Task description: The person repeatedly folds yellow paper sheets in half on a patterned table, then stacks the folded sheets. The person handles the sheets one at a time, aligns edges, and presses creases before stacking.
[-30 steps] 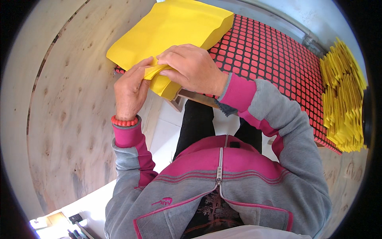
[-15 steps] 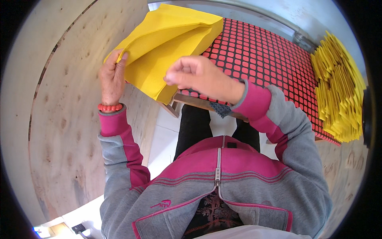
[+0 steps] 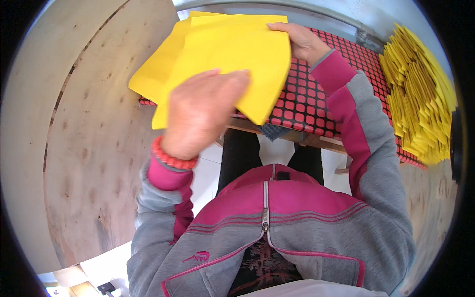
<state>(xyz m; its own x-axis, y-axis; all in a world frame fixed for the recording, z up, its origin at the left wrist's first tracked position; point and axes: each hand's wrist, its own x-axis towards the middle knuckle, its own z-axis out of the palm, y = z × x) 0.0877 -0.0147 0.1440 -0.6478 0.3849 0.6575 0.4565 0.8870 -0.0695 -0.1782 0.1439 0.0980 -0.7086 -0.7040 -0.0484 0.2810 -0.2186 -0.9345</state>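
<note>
A soft yellow sheet (image 3: 237, 47) lies over other yellow sheets (image 3: 161, 67), whose edges stick out at its left. My right hand (image 3: 306, 42) grips its far right corner, thumb on top and the other fingers mostly hidden underneath. Over the near part of the sheet is my left hand (image 3: 200, 106), smeared by motion. Its fingers point to the right, and I cannot make out whether they touch or pinch the sheet. A red bead bracelet (image 3: 173, 156) circles the left wrist.
The sheets rest on a table with a red and black checked cover (image 3: 309, 109). A thick stack of folded yellow pieces (image 3: 418, 99) stands at the table's right end. A wooden panel (image 3: 94, 128) closes off the left, and a metal pipe (image 3: 277, 6) runs behind.
My left hand has left the sheet's lifted left edge and moved right and nearer. My right hand has gone far and right to the corner. The top sheet now spreads flatter, farther right.
</note>
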